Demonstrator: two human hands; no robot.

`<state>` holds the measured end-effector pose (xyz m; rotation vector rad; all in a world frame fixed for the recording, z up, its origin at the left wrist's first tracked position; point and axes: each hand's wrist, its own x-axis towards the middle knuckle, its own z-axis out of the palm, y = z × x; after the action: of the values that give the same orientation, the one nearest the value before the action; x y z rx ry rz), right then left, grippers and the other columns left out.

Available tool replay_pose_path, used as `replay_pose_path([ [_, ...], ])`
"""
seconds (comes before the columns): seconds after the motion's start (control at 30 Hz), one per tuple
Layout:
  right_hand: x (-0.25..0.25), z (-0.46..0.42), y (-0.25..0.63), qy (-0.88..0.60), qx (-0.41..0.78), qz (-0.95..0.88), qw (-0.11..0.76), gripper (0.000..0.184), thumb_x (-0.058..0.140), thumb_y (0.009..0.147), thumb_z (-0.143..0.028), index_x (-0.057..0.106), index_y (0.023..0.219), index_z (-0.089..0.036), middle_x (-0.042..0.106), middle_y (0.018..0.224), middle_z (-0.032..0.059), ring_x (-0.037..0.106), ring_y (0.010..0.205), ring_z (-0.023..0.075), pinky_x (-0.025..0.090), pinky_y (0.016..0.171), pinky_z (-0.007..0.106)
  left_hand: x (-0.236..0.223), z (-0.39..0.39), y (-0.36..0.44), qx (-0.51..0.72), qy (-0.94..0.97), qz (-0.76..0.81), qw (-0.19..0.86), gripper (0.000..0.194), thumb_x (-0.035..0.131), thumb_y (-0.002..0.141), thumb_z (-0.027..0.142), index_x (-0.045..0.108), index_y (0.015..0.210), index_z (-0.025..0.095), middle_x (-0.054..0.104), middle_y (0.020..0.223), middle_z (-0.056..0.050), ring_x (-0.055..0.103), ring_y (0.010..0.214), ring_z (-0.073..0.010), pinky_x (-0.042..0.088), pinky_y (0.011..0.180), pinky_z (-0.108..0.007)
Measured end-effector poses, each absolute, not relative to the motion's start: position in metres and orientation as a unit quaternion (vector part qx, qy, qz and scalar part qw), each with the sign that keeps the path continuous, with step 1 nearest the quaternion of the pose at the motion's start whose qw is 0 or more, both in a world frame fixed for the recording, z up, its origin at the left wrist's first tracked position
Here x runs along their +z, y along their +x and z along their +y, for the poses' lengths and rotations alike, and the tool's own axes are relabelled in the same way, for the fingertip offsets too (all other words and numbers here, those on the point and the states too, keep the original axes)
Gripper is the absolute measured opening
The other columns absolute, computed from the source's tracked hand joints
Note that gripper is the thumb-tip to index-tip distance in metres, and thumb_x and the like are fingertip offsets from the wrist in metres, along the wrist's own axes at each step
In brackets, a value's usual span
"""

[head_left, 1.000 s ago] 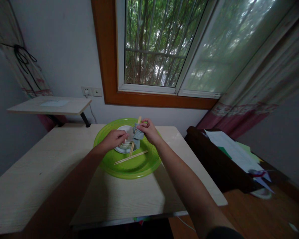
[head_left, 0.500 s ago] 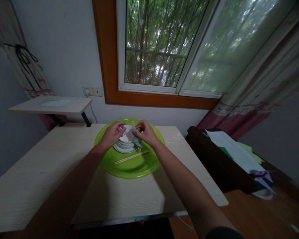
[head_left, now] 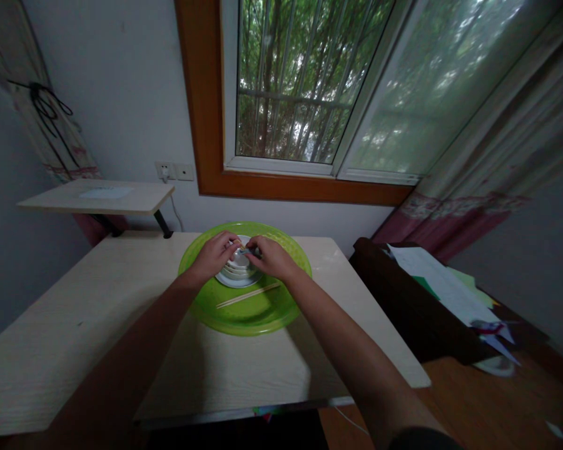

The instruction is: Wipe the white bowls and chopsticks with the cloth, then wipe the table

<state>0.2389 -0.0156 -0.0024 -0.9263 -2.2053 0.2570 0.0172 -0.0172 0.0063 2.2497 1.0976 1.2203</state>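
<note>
A big green plate [head_left: 253, 315] lies on the pale wooden table [head_left: 75, 331]. A stack of small white dishes [head_left: 237, 274] sits on its far half. My left hand [head_left: 214, 254] curls over the left side of the top dish, fingers closed on its rim. My right hand [head_left: 271, 257] is closed on a grey-blue cloth [head_left: 252, 251] pressed at the top dish; the chopstick it held a second ago is hidden under the hand. Another chopstick [head_left: 247, 295] lies loose on the plate in front of the dishes.
A small side shelf [head_left: 96, 197] stands at the back left by a wall socket [head_left: 173, 170]. A dark cabinet [head_left: 417, 306] with papers [head_left: 438, 281] on it is close to the table's right edge. A barred window [head_left: 286, 81] and curtain [head_left: 488, 169] are behind.
My right hand has come down from above the plate with the cloth onto the stack of dishes. My left hand moved from beside the stack onto the top dish.
</note>
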Motion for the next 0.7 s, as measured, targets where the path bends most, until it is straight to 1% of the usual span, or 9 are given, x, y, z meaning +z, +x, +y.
replay_pose_path([
  [0.17,0.0,-0.015,0.237,-0.356,0.107,-0.839,0.398,0.015,0.067,0.092,-0.031,0.062,0.104,-0.023,0.068,0.098,0.0065,0.06,0.085,0.0212,0.046,0.079,0.034,0.009,-0.02,0.015,0.465,0.766,0.413,0.166,0.016,0.054,0.097,0.035,0.061,0.092,0.021,0.062,0.069,0.002,0.061,0.063,-0.0161,0.046,0.072,-0.031],
  [0.27,0.001,-0.014,0.236,-0.363,0.114,-0.831,0.406,0.013,0.067,0.092,-0.03,0.062,0.102,-0.024,0.068,0.098,0.0068,0.06,0.087,0.0219,0.047,0.081,0.035,0.011,-0.022,0.013,0.507,0.728,0.429,0.168,0.015,0.053,0.097,0.035,0.058,0.092,0.021,0.061,0.069,0.003,0.06,0.061,-0.0156,0.046,0.068,-0.03],
  [0.37,0.0,-0.01,0.238,-0.37,0.115,-0.827,0.408,0.012,0.067,0.091,-0.029,0.061,0.1,-0.024,0.068,0.099,0.0067,0.06,0.09,0.0226,0.047,0.082,0.036,0.009,-0.019,0.009,0.567,0.685,0.436,0.135,0.016,0.051,0.1,0.036,0.055,0.093,0.022,0.057,0.066,0.004,0.058,0.06,-0.0143,0.044,0.066,-0.029],
  [0.47,-0.003,-0.007,0.241,-0.375,0.109,-0.822,0.414,0.011,0.066,0.092,-0.029,0.06,0.099,-0.024,0.067,0.099,0.0067,0.06,0.094,0.0234,0.046,0.084,0.037,0.003,-0.012,0.004,0.643,0.621,0.435,0.107,0.02,0.048,0.102,0.041,0.051,0.097,0.022,0.053,0.07,0.005,0.055,0.058,-0.0116,0.044,0.062,-0.027],
  [0.57,-0.004,-0.004,0.243,-0.384,0.1,-0.819,0.413,0.008,0.064,0.093,-0.028,0.059,0.097,-0.025,0.067,0.098,0.0066,0.06,0.094,0.0237,0.046,0.085,0.037,-0.002,-0.006,-0.001,0.711,0.551,0.424,0.106,0.027,0.046,0.102,0.05,0.046,0.1,0.024,0.05,0.075,0.005,0.05,0.054,-0.0088,0.042,0.056,-0.024],
  [0.7,-0.006,-0.002,0.244,-0.394,0.087,-0.82,0.407,0.007,0.064,0.093,-0.027,0.059,0.097,-0.024,0.067,0.098,0.007,0.059,0.093,0.0239,0.046,0.084,0.037,-0.003,-0.002,-0.003,0.752,0.509,0.403,0.115,0.028,0.046,0.101,0.053,0.044,0.101,0.025,0.045,0.075,0.005,0.045,0.051,-0.0073,0.038,0.05,-0.022],
])
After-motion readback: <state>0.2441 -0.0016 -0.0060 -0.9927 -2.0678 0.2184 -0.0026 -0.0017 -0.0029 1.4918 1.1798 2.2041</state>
